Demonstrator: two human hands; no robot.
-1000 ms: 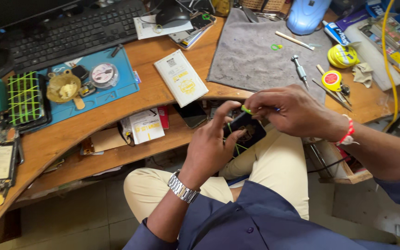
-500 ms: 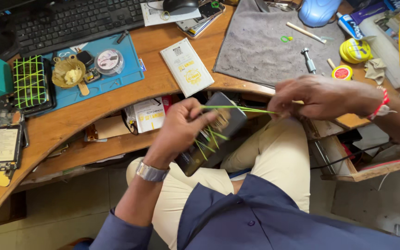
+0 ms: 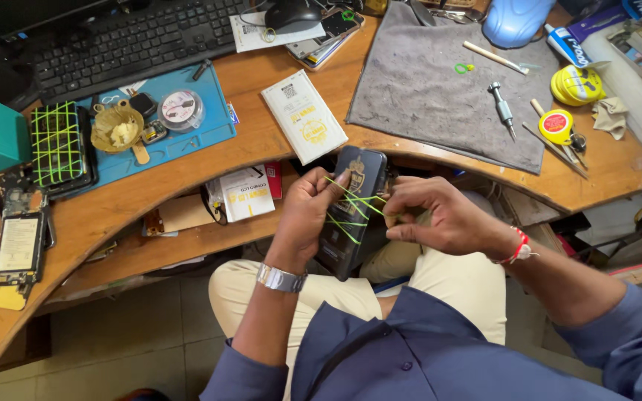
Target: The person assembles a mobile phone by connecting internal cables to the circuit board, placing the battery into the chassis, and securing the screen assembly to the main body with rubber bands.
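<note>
My left hand [image 3: 307,212] grips a dark smartphone [image 3: 354,215] held upright over my lap, thumb on its front. Several yellow-green rubber bands [image 3: 351,208] cross the phone. My right hand [image 3: 440,215] pinches a band at the phone's right edge, fingers closed on it. A silver watch sits on my left wrist and a red thread band on my right wrist.
The curved wooden desk [image 3: 261,141] carries a grey mat [image 3: 425,82] with a screwdriver [image 3: 502,108], yellow tape rolls [image 3: 570,85], a white box [image 3: 305,115], a blue mat [image 3: 187,134], another banded phone [image 3: 59,145], a keyboard [image 3: 135,37] and a mouse [image 3: 291,13].
My right hand, which had a band stretched far to the right, has come back to the phone's edge. The phone now stands more upright and closer to the desk.
</note>
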